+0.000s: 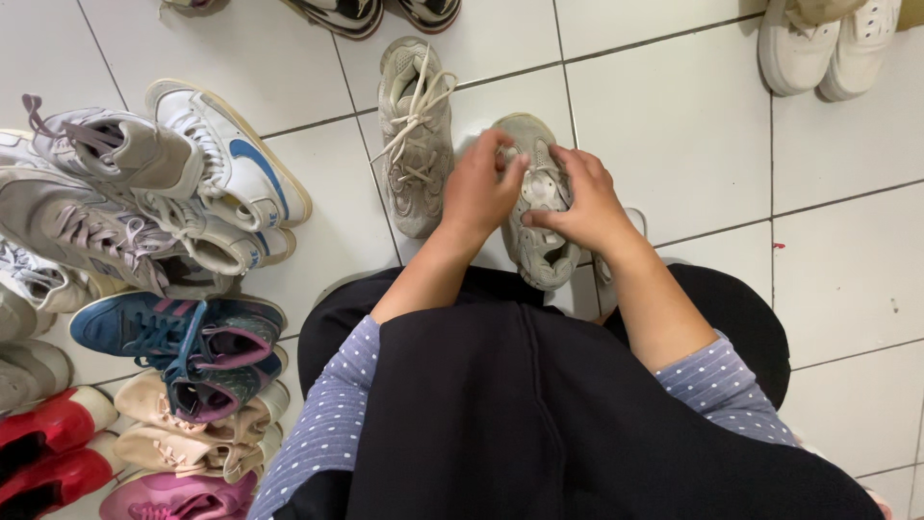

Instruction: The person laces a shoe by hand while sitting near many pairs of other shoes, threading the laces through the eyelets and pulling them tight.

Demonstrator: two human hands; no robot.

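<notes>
You are wearing a top with lavender-blue sleeves (332, 424), dotted all over with small white spots and pushed up above your elbows, leaving your forearms bare. A plain black apron (539, 414) is covering your front and lap. Your left hand (478, 188) and right hand (587, 204) are showing no gloves.

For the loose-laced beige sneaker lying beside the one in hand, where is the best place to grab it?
Probably the beige sneaker's heel collar, the end nearest the person, taken from above by the left hand. It lies sole down, opening up, and its loose laces would likely slip.
</notes>
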